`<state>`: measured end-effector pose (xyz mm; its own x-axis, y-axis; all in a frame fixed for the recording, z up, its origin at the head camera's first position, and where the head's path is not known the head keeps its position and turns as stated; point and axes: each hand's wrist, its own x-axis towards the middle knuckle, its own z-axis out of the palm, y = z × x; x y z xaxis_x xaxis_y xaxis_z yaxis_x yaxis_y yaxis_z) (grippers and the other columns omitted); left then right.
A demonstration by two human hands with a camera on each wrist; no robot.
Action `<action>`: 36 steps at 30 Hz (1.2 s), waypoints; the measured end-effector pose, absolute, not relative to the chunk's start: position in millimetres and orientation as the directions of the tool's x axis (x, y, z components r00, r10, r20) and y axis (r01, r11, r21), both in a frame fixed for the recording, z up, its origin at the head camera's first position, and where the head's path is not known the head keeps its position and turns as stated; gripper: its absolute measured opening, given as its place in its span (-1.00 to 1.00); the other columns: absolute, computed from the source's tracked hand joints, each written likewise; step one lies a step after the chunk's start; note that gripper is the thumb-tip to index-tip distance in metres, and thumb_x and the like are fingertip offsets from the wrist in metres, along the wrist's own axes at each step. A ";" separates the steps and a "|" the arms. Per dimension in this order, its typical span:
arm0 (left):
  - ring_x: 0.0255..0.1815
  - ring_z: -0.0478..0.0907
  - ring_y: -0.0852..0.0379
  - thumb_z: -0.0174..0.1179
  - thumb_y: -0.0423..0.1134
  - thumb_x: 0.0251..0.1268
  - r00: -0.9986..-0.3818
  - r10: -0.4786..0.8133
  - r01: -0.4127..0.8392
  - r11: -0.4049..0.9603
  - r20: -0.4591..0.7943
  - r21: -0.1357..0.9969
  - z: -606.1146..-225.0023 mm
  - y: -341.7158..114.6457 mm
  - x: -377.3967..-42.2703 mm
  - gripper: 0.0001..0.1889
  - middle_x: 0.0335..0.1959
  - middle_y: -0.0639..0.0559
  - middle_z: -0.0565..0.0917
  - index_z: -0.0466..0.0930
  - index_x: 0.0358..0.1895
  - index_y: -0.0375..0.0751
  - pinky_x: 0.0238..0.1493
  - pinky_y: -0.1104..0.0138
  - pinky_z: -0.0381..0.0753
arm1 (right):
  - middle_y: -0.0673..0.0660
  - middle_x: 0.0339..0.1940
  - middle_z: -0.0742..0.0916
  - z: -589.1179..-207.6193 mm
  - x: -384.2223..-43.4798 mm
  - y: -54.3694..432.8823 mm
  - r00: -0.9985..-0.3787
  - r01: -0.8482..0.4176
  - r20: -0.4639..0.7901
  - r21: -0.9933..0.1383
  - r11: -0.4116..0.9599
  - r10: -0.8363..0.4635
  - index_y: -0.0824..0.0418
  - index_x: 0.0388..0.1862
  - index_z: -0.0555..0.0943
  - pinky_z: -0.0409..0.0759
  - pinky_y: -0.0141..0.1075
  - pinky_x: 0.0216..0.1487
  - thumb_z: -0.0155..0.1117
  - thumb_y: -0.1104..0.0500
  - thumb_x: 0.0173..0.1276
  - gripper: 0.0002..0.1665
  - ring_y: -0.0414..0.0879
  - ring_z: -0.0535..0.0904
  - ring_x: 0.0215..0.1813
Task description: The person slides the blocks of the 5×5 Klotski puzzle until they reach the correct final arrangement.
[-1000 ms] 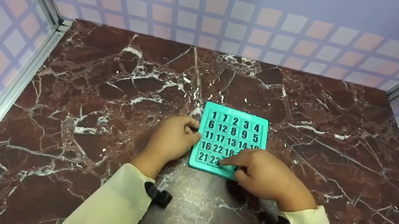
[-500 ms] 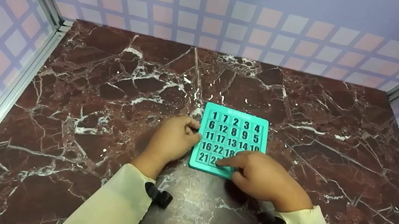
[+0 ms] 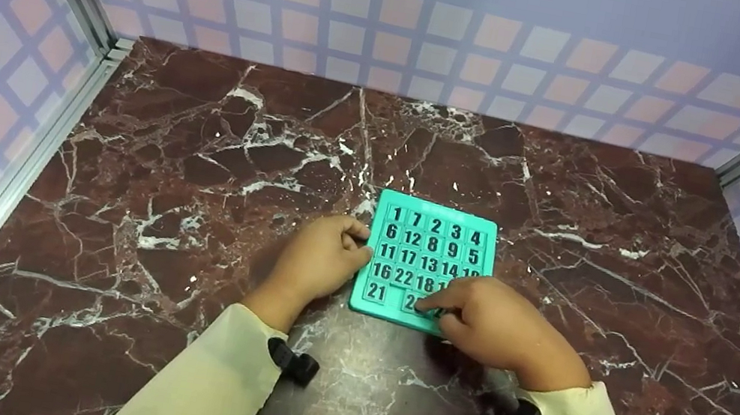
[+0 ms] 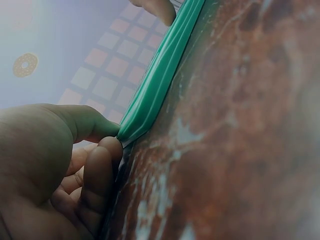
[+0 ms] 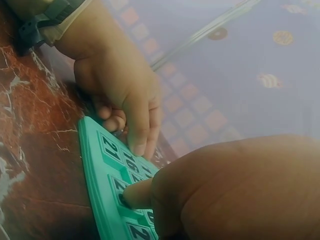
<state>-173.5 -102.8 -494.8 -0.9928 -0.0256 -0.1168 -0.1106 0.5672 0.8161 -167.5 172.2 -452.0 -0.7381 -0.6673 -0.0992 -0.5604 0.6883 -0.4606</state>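
Turquoise plastic is framed by two hands: a square sliding-number puzzle board is lying just off the centre of the view, towards five o'clock, on a dark red marbled tabletop. At the board's nine o'clock edge, the frame is pinched between the thumb and curled fingers of the left hand. From four o'clock the board is overhung by the right hand, its index finger stretched out and its tip pressed on a square turquoise tile in the bottom row, the second digit hidden behind the fingertip. The hands are kept apart, separated by the board. Within the last half-second that tile has been slid towards three o'clock, away from the black-numbered tile 21, and a bare slot has been opened at the board's seven o'clock. By that shift, it is judged, the free space has been brought directly below the black-numbered tile 22, so that either 21 or 22 could now be moved into it. The frame itself appears to have been held steady throughout.
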 end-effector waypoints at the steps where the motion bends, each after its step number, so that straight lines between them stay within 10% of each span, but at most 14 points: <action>1: -0.33 0.66 0.17 0.43 -0.14 0.52 -0.993 -0.024 -0.110 0.565 -0.116 0.818 -494.7 -103.0 -173.3 -0.71 -0.31 0.11 0.79 0.81 0.19 -0.10 -0.14 0.23 0.66 | -0.04 -0.06 0.92 -451.5 -167.6 173.1 -0.742 -0.556 -0.103 -0.458 0.694 -0.663 -0.06 0.06 0.95 0.76 -0.11 -0.02 0.31 0.27 0.41 -0.58 -0.21 0.74 -0.14; 36: -0.25 0.69 0.14 0.40 -0.12 0.54 -0.993 -0.013 -0.103 0.572 -0.117 0.814 -493.9 -104.9 -172.7 -0.68 -0.25 0.10 0.81 0.81 0.23 -0.10 -0.02 0.15 0.70 | -0.02 -0.21 0.70 -472.4 -171.3 157.2 -0.748 -0.657 0.198 -0.356 0.664 -0.634 -0.05 0.17 0.91 0.58 -0.13 -0.05 0.23 0.32 0.48 -0.52 -0.02 0.50 -0.15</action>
